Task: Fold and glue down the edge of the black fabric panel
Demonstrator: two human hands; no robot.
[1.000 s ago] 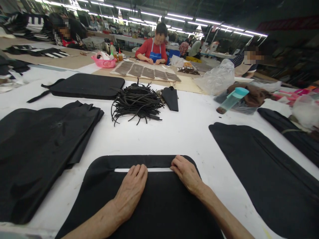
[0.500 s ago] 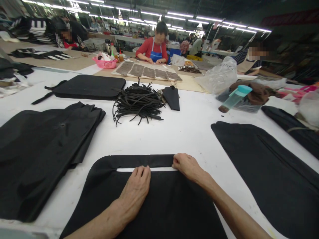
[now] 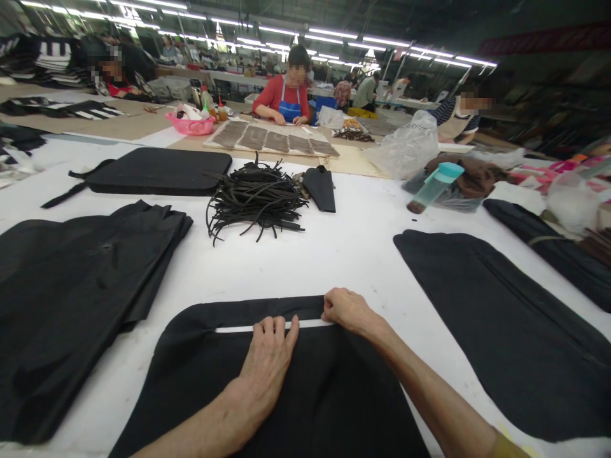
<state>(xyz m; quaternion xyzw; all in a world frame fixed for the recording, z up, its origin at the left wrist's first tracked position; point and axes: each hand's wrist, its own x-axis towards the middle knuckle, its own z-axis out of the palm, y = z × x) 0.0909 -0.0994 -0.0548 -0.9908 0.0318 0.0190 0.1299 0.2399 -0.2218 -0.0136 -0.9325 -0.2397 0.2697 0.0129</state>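
A black fabric panel (image 3: 200,375) with a long narrow slot near its far edge lies on the white table (image 3: 353,254) right in front of me. My left hand (image 3: 270,359) rests flat on the panel, fingers together, with the fingertips at the slot's near edge. My right hand (image 3: 346,310) has its fingers curled down onto the fabric at the slot's right end; whether it pinches the cloth I cannot make out.
A stack of black fabric (image 3: 71,286) lies to the left, another black panel (image 3: 501,318) to the right. Farther off are a heap of black straps (image 3: 255,197), a black pad (image 3: 153,172) and a teal-capped bottle (image 3: 434,187). Other people work at tables beyond.
My left hand has slid to the right along the slot toward my right hand, and the view has shifted slightly. The panel's right part now puckers more.
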